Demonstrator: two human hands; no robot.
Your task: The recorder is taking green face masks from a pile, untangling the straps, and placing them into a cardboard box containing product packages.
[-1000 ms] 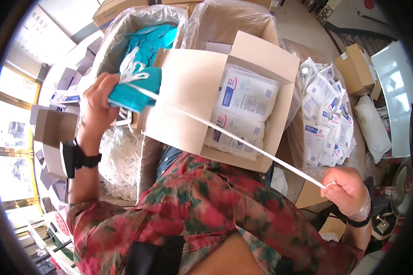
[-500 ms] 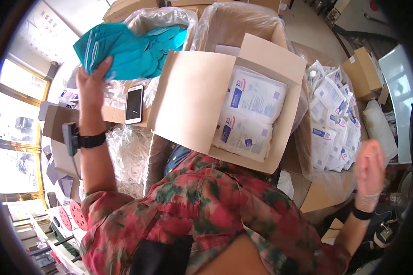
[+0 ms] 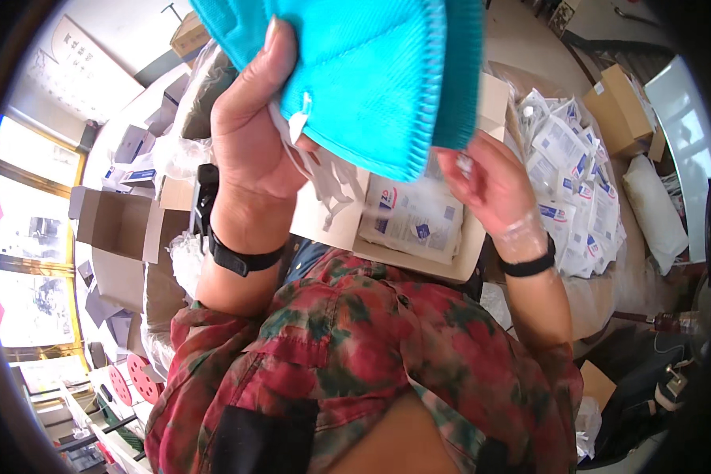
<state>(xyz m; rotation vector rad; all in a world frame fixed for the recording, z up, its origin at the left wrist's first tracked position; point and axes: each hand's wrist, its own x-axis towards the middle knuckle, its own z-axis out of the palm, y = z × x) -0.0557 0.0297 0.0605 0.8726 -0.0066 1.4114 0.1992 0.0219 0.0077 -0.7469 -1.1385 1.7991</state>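
Close in front of me, my left hand [image 3: 257, 134] grips a bright teal folded face mask [image 3: 363, 87], thumb on its near face. White ear loops [image 3: 336, 186] dangle beneath the mask by my palm. A darker teal layer shows behind its stitched right edge; whether that is a second mask I cannot tell. My right hand [image 3: 494, 186] is at the lower right edge of the mask, fingers curled in, with a small whitish bit among them. Below, partly covered by the mask, an open cardboard box [image 3: 470, 249] holds white printed packets [image 3: 411, 221].
At the right, a plastic-lined box holds a heap of white-and-blue packets [image 3: 565, 166]. Beyond it are a brown carton [image 3: 620, 110] and a white pillow-like bag [image 3: 656, 209]. An open carton [image 3: 118, 225] stands at the left, near small white boxes [image 3: 134, 146].
My left hand has brought the teal mask from the left pile to the middle, close up. My right hand has come in from the far right to the mask's edge.
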